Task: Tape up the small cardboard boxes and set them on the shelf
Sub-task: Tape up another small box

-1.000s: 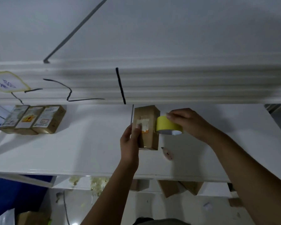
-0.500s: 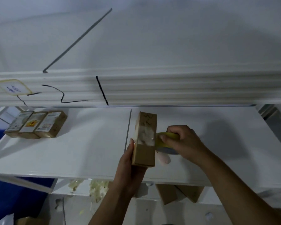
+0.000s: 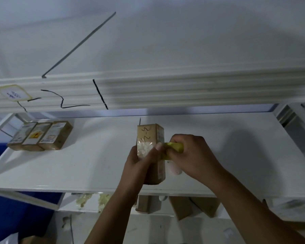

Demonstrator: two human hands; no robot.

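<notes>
Mid-frame over the shelf (image 3: 77,164), the left hand (image 3: 137,166) grips the small box (image 3: 151,136) by its flat sides (it looks light and stiff) and the right hand (image 3: 192,155) holds the yellow tape (image 3: 174,147) beside it

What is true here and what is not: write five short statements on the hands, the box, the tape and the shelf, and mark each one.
1. The left hand holds the cardboard box. True.
2. The tape roll is blue. False: it is yellow, gripped by the right hand beside the box.
3. The three boxes lie side by side at the left of the shelf. True.
4. The held box bears no writing. False: handwritten marks show on its upper face.
5. Further boxes show beneath the shelf. True.
</notes>
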